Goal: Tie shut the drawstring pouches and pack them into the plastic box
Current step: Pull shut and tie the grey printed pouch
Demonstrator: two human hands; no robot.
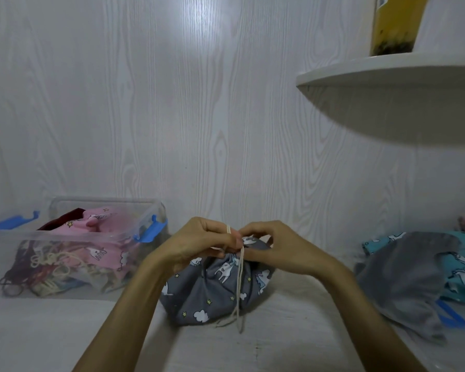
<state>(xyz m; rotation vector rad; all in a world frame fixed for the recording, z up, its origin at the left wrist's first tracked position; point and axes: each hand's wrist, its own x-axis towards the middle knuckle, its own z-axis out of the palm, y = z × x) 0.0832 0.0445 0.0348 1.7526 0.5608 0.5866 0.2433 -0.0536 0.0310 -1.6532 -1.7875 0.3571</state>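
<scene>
Grey print pouch (pixel 220 294) centre of table (pixel 279 347), neck gathered; left hand (pixel 199 244) and right hand (pixel 274 249) both curled at the neck, pinching the cream drawstring (pixel 240 277), loose ends hanging down the front. Clear plastic box (pixel 73 260) with blue latches at left, well apart, holding pink and dark pouches. Pile of grey and teal pouches (pixel 414 275) at right

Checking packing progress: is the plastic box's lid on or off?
Off. The plastic box is open-topped, with a pink pouch bulging above its rim.
</scene>
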